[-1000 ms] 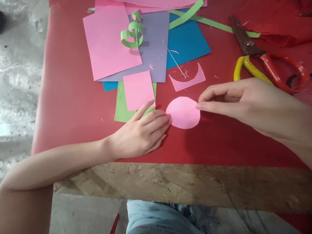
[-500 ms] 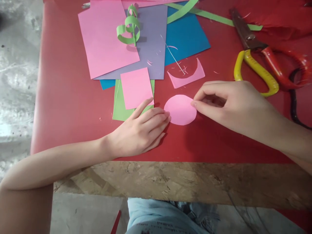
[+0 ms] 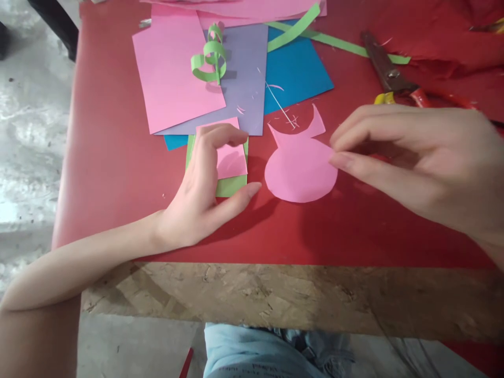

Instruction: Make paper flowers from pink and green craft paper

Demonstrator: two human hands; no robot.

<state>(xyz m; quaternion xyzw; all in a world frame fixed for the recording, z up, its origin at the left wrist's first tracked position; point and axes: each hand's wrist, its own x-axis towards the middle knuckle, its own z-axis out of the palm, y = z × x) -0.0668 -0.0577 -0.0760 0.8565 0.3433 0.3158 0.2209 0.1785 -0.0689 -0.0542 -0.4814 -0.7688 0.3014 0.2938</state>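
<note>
Right hand lifted pink circle; left hand withdrew

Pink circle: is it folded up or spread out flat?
Spread out. The pink circle shows its full round shape with no crease, and the right hand pinches only its right edge.

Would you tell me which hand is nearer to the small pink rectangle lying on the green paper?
Left. The left hand arches over the small pink rectangle, index finger at its top edge. The right hand is off to the side, beyond the pink circle.
</note>
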